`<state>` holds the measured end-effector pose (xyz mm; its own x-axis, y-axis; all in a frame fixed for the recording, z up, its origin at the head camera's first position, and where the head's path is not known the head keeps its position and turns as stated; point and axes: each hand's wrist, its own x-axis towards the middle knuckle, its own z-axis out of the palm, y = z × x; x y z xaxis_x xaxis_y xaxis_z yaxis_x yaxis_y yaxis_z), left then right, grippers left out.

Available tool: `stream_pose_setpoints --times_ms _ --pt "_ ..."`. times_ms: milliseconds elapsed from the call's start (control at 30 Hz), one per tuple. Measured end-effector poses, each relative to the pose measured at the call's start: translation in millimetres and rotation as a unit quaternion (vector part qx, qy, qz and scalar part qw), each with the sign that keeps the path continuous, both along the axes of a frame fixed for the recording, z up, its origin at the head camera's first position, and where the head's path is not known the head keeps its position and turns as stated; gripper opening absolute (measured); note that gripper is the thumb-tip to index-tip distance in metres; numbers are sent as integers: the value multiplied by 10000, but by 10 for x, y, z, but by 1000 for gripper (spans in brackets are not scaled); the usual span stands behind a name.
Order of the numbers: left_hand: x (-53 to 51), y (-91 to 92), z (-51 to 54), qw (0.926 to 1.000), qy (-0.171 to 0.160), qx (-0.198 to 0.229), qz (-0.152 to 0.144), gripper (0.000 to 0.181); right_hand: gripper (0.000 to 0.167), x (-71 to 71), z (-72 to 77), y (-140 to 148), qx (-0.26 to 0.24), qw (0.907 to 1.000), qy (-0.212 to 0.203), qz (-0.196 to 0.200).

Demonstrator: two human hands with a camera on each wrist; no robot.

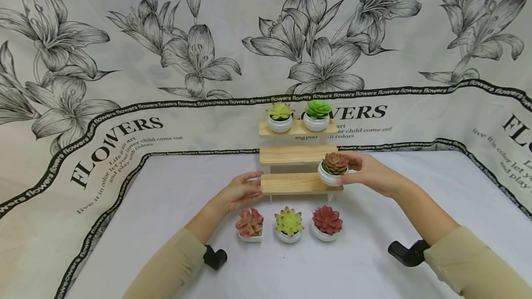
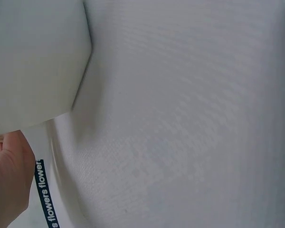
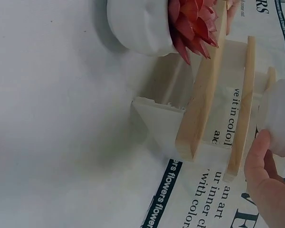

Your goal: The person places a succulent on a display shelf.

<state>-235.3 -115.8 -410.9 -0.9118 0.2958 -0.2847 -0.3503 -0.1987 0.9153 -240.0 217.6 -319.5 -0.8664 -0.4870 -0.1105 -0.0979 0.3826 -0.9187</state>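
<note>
My right hand (image 1: 367, 172) holds a white pot (image 1: 330, 176) with a brownish-red succulent (image 1: 335, 163) at the right end of the lowest shelf (image 1: 291, 183) of a three-tier wooden stand; whether the pot touches the shelf is unclear. In the right wrist view, fingers and thumb of this hand (image 3: 270, 185) are on the white pot (image 3: 281, 114), beside the stand's shelves (image 3: 204, 95). With its fingers at the left end of the lowest shelf, my left hand (image 1: 238, 192) grips the stand. The left wrist view shows part of this hand (image 2: 12, 175), its fingertips mostly hidden.
Two potted succulents, yellow-green (image 1: 280, 123) and bright green (image 1: 317, 121), stand on the top shelf. In front of the stand sit three more: pink-red (image 1: 250, 225), yellow-green (image 1: 288, 224) and dark red (image 1: 326, 223). A flower-printed cloth (image 1: 216, 128) hangs behind.
</note>
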Motion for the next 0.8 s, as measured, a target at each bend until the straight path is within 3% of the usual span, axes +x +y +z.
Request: stream_pose_setpoints --times_ms 800 --pt "-3 -11 7 10000 -23 30 -36 56 66 -278 166 -465 -431 9991 37 -28"
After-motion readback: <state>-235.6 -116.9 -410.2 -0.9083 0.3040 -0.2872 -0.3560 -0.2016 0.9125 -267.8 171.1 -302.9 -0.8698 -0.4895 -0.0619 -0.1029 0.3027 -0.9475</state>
